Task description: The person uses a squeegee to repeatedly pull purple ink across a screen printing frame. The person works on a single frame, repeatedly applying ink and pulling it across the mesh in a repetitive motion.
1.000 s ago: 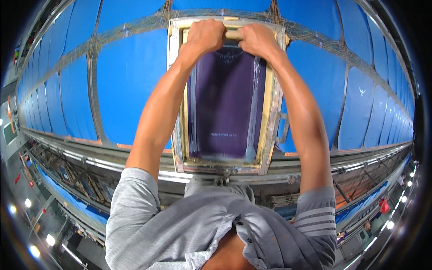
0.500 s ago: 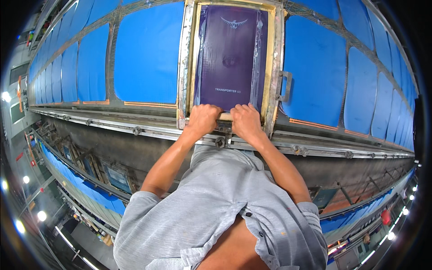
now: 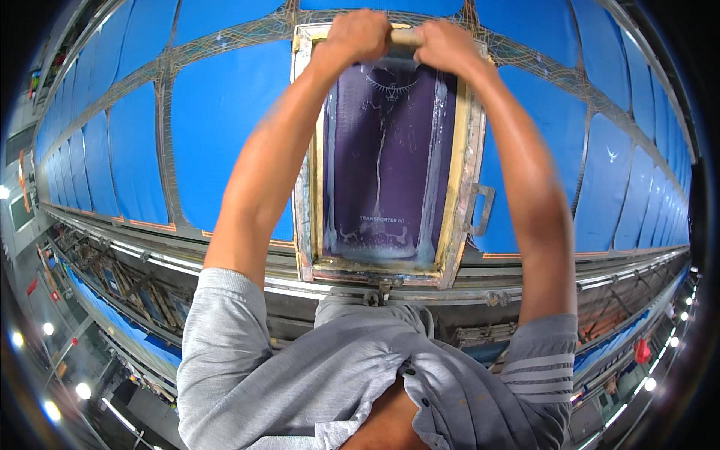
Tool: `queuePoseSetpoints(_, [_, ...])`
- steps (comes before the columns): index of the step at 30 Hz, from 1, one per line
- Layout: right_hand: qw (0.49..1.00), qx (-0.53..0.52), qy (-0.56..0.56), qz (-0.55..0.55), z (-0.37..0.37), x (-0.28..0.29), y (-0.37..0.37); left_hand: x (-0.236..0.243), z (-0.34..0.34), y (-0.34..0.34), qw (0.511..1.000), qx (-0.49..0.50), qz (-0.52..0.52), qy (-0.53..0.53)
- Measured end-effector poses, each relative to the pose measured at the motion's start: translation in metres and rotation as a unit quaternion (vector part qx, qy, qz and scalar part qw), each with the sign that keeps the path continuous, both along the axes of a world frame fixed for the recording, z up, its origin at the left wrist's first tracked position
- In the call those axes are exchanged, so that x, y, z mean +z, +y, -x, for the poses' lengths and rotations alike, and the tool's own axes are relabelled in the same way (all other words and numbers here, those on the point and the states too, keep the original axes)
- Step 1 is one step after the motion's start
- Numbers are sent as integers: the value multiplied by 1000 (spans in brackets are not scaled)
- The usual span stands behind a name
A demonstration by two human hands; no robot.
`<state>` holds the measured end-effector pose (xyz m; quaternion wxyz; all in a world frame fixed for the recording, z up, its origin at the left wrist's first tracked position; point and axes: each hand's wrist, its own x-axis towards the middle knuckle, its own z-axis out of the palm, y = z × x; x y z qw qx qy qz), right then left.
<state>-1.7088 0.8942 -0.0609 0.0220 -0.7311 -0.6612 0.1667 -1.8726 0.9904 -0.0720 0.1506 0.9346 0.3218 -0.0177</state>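
My left hand (image 3: 360,36) and my right hand (image 3: 442,46) are closed on a pale squeegee (image 3: 405,37), held crosswise at the far end of a screen-printing frame (image 3: 469,187). Between my arms, the frame's purple screen (image 3: 382,165) carries a pale bird emblem, small lettering and wet-looking streaks of ink. The frame has metal and yellowish edges and a metal handle (image 3: 484,206) on its right side. The squeegee's blade is mostly hidden.
The frame lies on a long table of blue panels (image 3: 225,142) separated by ink-marked strips. A metal rail (image 3: 495,296) runs along the near edge, before my body. Stored frames (image 3: 150,285) show below it, and lamps at the edges.
Half a second ago both hands and the squeegee were at the screen's near end; now they are back at the far end, as a second ago. More pale streaks show on the screen.
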Motion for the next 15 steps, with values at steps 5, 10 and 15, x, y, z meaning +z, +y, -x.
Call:
queuePoseSetpoints(5, [998, 12, -18, -56, -2, -30, -4, -14, 3, -6, 999, -18, -38, -20])
queuePoseSetpoints(10, [999, 21, 15, -37, 63, -19, -104, -11, 68, -105, 998, -10, 2, -62])
queuePoseSetpoints(15, [996, 68, 52, -30, 139, -5, -230, 1, 144, -235, 995, 10, 83, -53])
